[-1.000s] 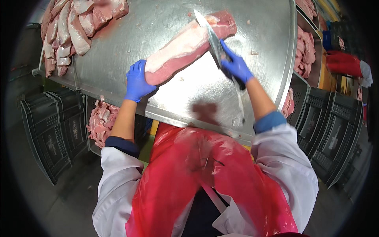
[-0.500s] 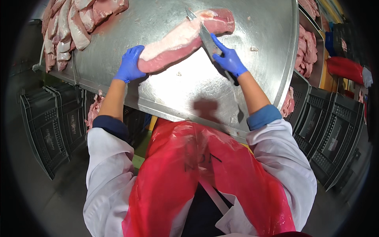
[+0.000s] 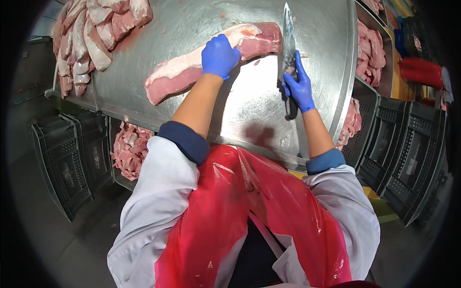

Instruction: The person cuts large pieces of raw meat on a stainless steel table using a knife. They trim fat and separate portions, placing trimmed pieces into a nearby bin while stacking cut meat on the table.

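A long pork loin [image 3: 175, 72] with a pale fat layer lies slantwise on the steel table [image 3: 177, 29]. My left hand [image 3: 219, 56], in a blue glove, is closed over the loin right of its middle, fingers curled on the fat side and their tips hidden. Just past the loin's right end, my gloved right hand [image 3: 301, 89] holds a knife [image 3: 289, 41]. Its broad blade points to the far side, apart from the meat, and its black handle shows below the palm. My index finger stretches along the blade.
Several trimmed meat pieces [image 3: 96, 38] are heaped at the table's far left. Below the left edge a crate holds meat scraps [image 3: 130, 151]. Dark crates [image 3: 398, 149] stand at the right, beside containers of meat [image 3: 370, 53]. Someone's red sleeve [image 3: 421, 72] shows at far right.
My left hand has gone from the loin's left end to right of its middle. The knife has come off the loin to the right, its blade now pointing away. The loin has shifted slightly left.
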### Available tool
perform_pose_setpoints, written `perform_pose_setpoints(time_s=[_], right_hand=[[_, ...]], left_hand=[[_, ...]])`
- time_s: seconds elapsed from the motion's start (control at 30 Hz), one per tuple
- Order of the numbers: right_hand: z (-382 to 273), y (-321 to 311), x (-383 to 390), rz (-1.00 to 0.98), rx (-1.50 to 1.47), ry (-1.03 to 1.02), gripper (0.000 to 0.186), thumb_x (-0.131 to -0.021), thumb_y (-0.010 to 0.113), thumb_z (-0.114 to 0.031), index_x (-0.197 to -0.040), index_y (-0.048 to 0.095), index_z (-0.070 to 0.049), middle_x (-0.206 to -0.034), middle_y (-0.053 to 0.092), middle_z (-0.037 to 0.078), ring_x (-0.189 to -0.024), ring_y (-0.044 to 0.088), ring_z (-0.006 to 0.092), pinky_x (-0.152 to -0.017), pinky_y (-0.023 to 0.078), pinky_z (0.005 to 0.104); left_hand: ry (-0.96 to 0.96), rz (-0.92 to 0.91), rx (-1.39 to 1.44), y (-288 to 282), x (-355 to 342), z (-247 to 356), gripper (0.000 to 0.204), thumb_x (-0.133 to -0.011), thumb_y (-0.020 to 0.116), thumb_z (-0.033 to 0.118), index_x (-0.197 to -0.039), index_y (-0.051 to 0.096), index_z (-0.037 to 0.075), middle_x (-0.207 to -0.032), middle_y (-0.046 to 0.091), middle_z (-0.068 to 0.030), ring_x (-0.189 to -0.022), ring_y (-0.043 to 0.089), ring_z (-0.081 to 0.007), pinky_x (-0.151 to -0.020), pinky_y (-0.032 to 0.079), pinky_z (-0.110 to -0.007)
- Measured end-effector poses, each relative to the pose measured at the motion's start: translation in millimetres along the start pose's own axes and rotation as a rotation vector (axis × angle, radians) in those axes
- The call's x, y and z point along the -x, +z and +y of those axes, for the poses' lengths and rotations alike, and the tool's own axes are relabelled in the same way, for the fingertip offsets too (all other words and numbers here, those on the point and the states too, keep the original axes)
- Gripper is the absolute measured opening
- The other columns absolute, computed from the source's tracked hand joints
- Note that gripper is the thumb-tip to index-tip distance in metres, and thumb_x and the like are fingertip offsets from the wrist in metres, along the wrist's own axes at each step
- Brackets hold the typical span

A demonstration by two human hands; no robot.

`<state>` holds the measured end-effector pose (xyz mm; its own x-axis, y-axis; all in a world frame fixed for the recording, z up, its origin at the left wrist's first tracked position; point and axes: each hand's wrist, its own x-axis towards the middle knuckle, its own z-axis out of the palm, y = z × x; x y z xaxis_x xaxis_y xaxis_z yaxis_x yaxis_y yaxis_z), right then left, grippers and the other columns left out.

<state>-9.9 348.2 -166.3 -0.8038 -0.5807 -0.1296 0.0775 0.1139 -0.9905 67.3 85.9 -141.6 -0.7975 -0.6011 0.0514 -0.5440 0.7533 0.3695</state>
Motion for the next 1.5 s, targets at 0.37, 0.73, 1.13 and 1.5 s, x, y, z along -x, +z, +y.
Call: perform_pose_setpoints(time_s=[0.37,0.73,1.13,1.5], right_hand=[[-11,106,-60,-0.242,0.345,-0.173,0.067,-0.097,0.053,-0.028,-0.158,0.025,-0.029,-0.093,0.07,0.025,-0.074,0.07,0.0368,-0.075,0.056,0.0442],[-10,112,-54,-0.341,0.516,-0.091,0.06,-0.101,0.042,-0.031,-0.158,0.025,-0.028,-0.105,0.068,0.027,-0.092,0.068,0.0445,-0.084,0.053,0.0493],[-31,106,-14,-0.474,0.324,0.18,0.074,-0.095,0.052,-0.019,-0.159,0.021,-0.036,-0.074,0.065,0.011,-0.056,0.061,0.0163,-0.054,0.055,0.0318],[2,120,13,-0.53,0.288,0.005,0.065,-0.103,0.037,-0.044,-0.161,0.01,-0.031,-0.093,0.07,0.023,-0.067,0.067,0.0323,-0.072,0.056,0.042]], left_hand=[[-0.098,0.029,0.274,11,-14,-38,0.035,-0.076,0.072,0.03,-0.072,0.064,-0.003,-0.073,0.065,-0.0245,-0.069,0.065,-0.0379,-0.066,0.051,-0.045],[0.069,0.045,0.179,6,-19,-42,0.029,-0.08,0.07,0.025,-0.073,0.066,-0.002,-0.064,0.064,-0.0188,-0.058,0.063,-0.0254,-0.059,0.049,-0.04],[-0.214,-0.235,0.534,-32,-20,-38,0.022,-0.08,0.07,0.019,-0.079,0.068,-0.003,-0.068,0.067,-0.0121,-0.062,0.065,-0.0186,-0.057,0.05,-0.034],[-0.176,-0.33,0.613,-44,-43,-63,0.02,-0.082,0.069,0.017,-0.078,0.067,-0.002,-0.07,0.066,-0.0082,-0.06,0.061,-0.0146,-0.058,0.048,-0.03]])
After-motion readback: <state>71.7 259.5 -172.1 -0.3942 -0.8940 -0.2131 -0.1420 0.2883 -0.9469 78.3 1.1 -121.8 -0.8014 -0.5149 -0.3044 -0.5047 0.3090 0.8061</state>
